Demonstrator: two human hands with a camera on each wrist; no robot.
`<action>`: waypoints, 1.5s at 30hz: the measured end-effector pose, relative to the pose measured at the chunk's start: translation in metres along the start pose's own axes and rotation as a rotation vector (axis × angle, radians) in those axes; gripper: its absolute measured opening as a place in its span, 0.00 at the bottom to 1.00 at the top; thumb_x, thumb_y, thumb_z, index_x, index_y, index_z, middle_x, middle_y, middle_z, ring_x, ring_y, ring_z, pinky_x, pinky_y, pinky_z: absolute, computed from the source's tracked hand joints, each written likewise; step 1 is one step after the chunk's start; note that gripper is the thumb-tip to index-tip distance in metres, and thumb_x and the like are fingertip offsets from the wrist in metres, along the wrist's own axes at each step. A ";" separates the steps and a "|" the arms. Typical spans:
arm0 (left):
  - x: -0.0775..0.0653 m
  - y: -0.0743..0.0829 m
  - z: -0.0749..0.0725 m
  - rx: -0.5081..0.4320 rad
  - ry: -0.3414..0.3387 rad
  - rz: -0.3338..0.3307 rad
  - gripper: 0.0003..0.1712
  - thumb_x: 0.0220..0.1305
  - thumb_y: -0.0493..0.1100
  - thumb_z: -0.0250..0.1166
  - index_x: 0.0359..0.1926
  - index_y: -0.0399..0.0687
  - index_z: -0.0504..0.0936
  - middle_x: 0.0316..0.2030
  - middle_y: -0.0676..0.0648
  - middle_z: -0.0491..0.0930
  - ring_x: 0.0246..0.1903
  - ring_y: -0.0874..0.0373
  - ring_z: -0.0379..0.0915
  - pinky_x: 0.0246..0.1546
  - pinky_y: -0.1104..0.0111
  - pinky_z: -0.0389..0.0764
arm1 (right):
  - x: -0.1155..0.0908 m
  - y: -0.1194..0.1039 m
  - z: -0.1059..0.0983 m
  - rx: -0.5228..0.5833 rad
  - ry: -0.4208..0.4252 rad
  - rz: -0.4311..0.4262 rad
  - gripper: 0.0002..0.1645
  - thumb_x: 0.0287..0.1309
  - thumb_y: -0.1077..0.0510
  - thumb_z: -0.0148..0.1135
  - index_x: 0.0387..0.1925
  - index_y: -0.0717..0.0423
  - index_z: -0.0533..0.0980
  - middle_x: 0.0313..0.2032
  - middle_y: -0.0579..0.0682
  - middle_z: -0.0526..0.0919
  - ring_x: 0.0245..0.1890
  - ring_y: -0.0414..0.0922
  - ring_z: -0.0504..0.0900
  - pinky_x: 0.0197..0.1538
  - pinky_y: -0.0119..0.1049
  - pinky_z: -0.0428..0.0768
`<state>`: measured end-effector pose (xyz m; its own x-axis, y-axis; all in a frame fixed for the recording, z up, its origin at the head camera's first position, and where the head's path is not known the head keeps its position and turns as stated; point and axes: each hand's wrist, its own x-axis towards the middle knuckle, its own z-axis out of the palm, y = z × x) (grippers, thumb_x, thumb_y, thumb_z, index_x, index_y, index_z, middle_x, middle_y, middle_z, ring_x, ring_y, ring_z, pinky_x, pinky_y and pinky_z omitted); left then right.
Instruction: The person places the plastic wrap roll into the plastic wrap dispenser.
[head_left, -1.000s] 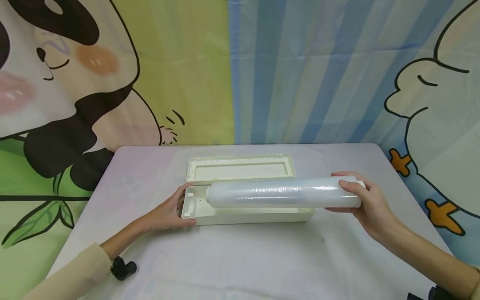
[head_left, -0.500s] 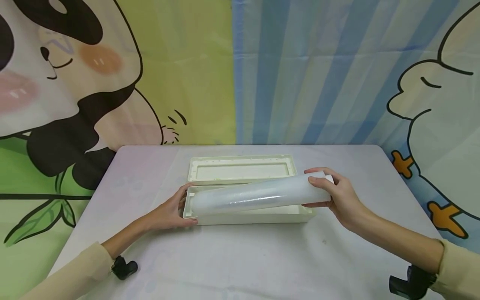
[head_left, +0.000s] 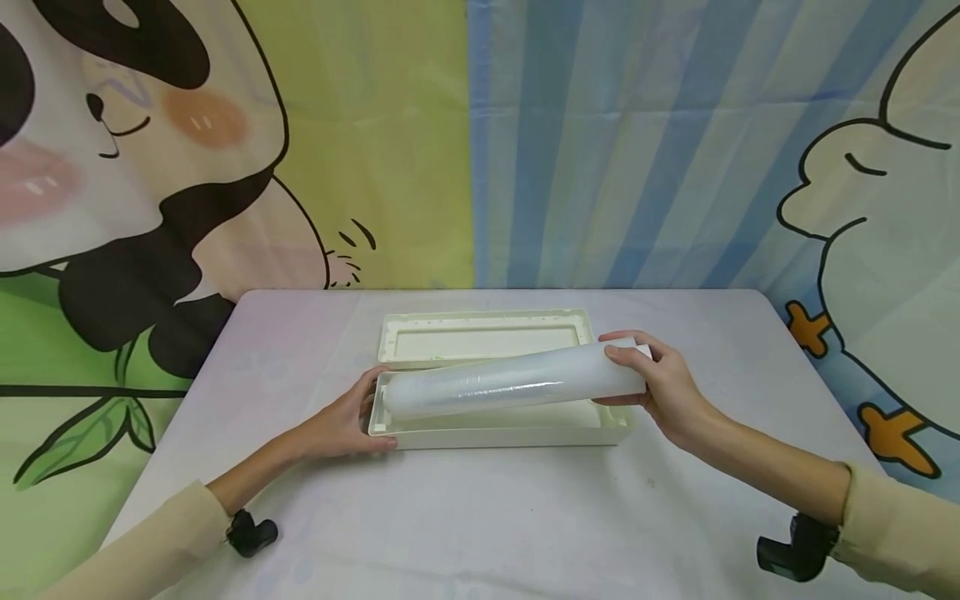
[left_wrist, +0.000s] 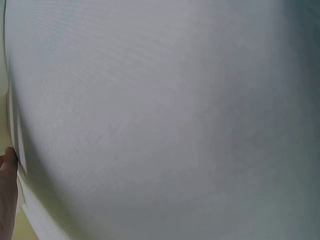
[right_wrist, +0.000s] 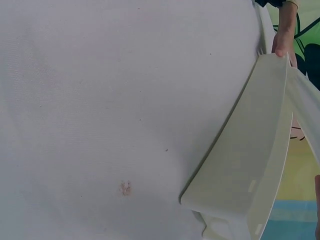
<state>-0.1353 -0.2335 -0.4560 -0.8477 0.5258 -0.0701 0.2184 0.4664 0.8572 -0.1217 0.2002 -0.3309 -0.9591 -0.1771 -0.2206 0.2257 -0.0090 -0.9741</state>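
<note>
A roll of cling film [head_left: 502, 383] slants over a long cream-coloured box [head_left: 502, 438], its left end down inside the box and its right end raised. At that raised end, my right hand [head_left: 663, 387] grips the roll between thumb and fingers. My left hand [head_left: 337, 425] holds the box's left end, thumb at the front corner and fingers at the back. In the right wrist view, the box's outer wall [right_wrist: 242, 145] runs up to the left hand [right_wrist: 282, 42]. Only a sliver of the left hand [left_wrist: 7, 195] appears in the left wrist view.
The box's lid [head_left: 487, 340] lies with its rimmed side up just behind the box, on a table [head_left: 465, 517] with a white cloth. Behind the table hangs a printed cartoon curtain [head_left: 375, 125]. Each sleeve bears a black wrist camera [head_left: 251, 533].
My right hand has moved left with the cling film roll, whose left end has dropped into the box while its right end tilts up. The left hand stays on the box.
</note>
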 end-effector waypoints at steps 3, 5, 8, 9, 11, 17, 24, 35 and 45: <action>0.001 0.000 0.000 0.001 0.001 0.005 0.64 0.46 0.52 0.78 0.74 0.54 0.44 0.69 0.48 0.56 0.71 0.42 0.54 0.66 0.49 0.64 | 0.004 0.005 0.000 0.021 0.001 0.006 0.15 0.65 0.53 0.58 0.51 0.53 0.74 0.47 0.44 0.76 0.42 0.42 0.84 0.42 0.46 0.86; 0.002 0.001 0.000 0.003 0.002 0.006 0.64 0.46 0.52 0.79 0.74 0.52 0.44 0.68 0.48 0.56 0.71 0.42 0.55 0.66 0.50 0.64 | 0.007 0.007 -0.001 0.034 0.000 0.009 0.16 0.65 0.53 0.58 0.51 0.54 0.74 0.47 0.44 0.76 0.42 0.42 0.84 0.42 0.47 0.86; 0.003 0.002 -0.001 0.002 0.002 0.002 0.65 0.46 0.52 0.79 0.74 0.51 0.44 0.68 0.48 0.57 0.70 0.44 0.55 0.67 0.54 0.64 | 0.010 0.010 -0.001 0.043 -0.002 0.018 0.14 0.65 0.53 0.58 0.50 0.53 0.74 0.47 0.45 0.76 0.42 0.42 0.84 0.42 0.47 0.86; 0.003 0.002 -0.001 0.000 0.002 0.000 0.65 0.46 0.52 0.79 0.74 0.51 0.44 0.68 0.48 0.57 0.70 0.43 0.55 0.67 0.53 0.63 | 0.010 0.011 -0.001 0.044 -0.002 0.019 0.14 0.65 0.53 0.58 0.50 0.52 0.74 0.47 0.45 0.76 0.42 0.43 0.84 0.42 0.47 0.86; 0.003 0.002 -0.001 0.004 0.002 -0.002 0.65 0.46 0.52 0.79 0.74 0.52 0.43 0.68 0.48 0.57 0.70 0.43 0.56 0.67 0.52 0.63 | 0.011 0.012 -0.001 0.044 -0.002 0.022 0.13 0.65 0.53 0.58 0.49 0.51 0.75 0.47 0.45 0.76 0.43 0.43 0.83 0.42 0.47 0.86; 0.004 0.002 -0.001 0.009 0.007 0.005 0.64 0.45 0.52 0.79 0.74 0.53 0.44 0.66 0.47 0.59 0.70 0.42 0.57 0.67 0.45 0.61 | 0.013 0.014 -0.002 0.052 -0.013 0.019 0.14 0.66 0.53 0.57 0.50 0.52 0.74 0.46 0.45 0.76 0.43 0.43 0.83 0.42 0.46 0.86; 0.003 0.002 -0.001 0.000 -0.004 -0.004 0.63 0.46 0.51 0.79 0.73 0.56 0.45 0.66 0.47 0.59 0.68 0.45 0.59 0.65 0.66 0.68 | 0.010 0.016 -0.001 0.045 -0.014 0.026 0.14 0.66 0.53 0.57 0.50 0.51 0.74 0.46 0.45 0.76 0.44 0.44 0.82 0.42 0.46 0.86; 0.003 0.000 0.000 -0.012 -0.014 0.012 0.63 0.47 0.51 0.78 0.73 0.53 0.44 0.66 0.48 0.58 0.64 0.47 0.62 0.57 0.79 0.69 | 0.014 0.021 -0.001 0.036 -0.059 0.052 0.16 0.66 0.52 0.56 0.52 0.52 0.72 0.47 0.45 0.76 0.44 0.43 0.83 0.44 0.46 0.85; 0.002 0.000 0.000 -0.009 -0.019 0.018 0.62 0.47 0.51 0.78 0.73 0.53 0.44 0.66 0.49 0.57 0.64 0.48 0.62 0.57 0.80 0.67 | 0.034 0.024 -0.020 -0.108 -0.259 0.114 0.23 0.67 0.54 0.57 0.61 0.54 0.68 0.53 0.50 0.74 0.48 0.47 0.82 0.55 0.58 0.78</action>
<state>-0.1368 -0.2325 -0.4567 -0.8344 0.5474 -0.0646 0.2287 0.4505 0.8630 -0.1526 0.2141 -0.3633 -0.8500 -0.4161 -0.3231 0.2970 0.1281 -0.9463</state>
